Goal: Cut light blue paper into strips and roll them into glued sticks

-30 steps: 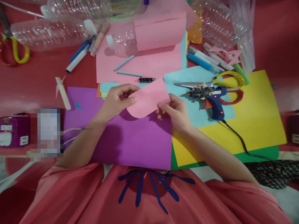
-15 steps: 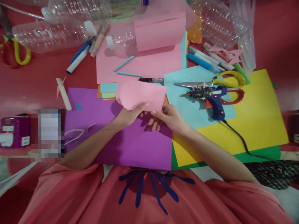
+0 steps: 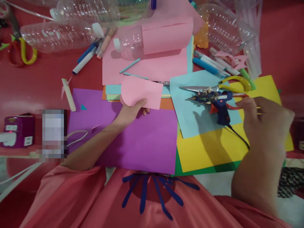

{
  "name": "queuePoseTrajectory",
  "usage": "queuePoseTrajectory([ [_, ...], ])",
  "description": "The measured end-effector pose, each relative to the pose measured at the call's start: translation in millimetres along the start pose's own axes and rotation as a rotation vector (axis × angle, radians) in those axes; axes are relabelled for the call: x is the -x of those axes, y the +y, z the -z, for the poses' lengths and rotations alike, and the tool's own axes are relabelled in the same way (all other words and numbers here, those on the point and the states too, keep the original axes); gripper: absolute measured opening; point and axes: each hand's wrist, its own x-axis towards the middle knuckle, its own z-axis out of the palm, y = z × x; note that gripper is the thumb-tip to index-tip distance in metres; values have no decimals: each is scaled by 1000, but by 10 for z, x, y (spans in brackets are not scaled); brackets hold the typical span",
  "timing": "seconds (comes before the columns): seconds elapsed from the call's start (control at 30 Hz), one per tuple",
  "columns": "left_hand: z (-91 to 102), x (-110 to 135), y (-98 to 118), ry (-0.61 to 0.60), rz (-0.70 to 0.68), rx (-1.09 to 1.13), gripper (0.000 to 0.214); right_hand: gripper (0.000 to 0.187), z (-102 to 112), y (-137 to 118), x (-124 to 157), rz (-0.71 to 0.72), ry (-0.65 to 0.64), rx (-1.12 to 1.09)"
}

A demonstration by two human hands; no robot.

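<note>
My left hand [image 3: 131, 112] pinches the lower edge of a pink paper cutout [image 3: 140, 92] with one rounded end, holding it above the purple sheet [image 3: 133, 139]. My right hand [image 3: 266, 118] hovers, blurred, over the yellow sheet [image 3: 209, 148], close to the blue glue gun [image 3: 219, 106] and the yellow-and-red scissors [image 3: 228, 87]. Its fingers are curled and nothing shows in them. The glue gun lies on a light blue sheet [image 3: 190, 114], its black cord [image 3: 238, 136] running under my right hand.
Clear plastic bottles [image 3: 59, 34] lie along the back, one wrapped in pink paper [image 3: 166, 38]. Markers [image 3: 87, 58], paper sticks [image 3: 130, 66], another pair of scissors [image 3: 21, 50] and a purple power strip [image 3: 15, 131] sit on the red table. A large pink sheet [image 3: 147, 68] lies centre back.
My right hand let go of the pink cutout and swung right toward the glue gun. My left hand keeps the cutout, which turned from tilted to flatter.
</note>
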Motion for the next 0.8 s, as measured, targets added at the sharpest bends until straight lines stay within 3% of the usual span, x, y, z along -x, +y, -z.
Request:
queuePoseTrajectory([
  [0.2,15,4,-9,20,-14,47,27,23,-115,-25,-61,-98,-357,-6],
  [0.3,19,13,0,17,-16,48,29,25,-147,-111,-80,-161,-405,-94],
  [0.47,17,26,14,29,-38,48,31,32,-83,-272,-92,-430,-362,-672],
  [0.53,18,26,7,37,-42,38,31,33,-65,-380,-83,-446,-412,-941],
  [0.67,21,30,3,51,-30,6,32,22,-177,-636,-50,-467,-729,-1262],
  [0.8,17,36,31,111,-15,-63,29,13,-449,-758,0,-377,-742,-1378],
])
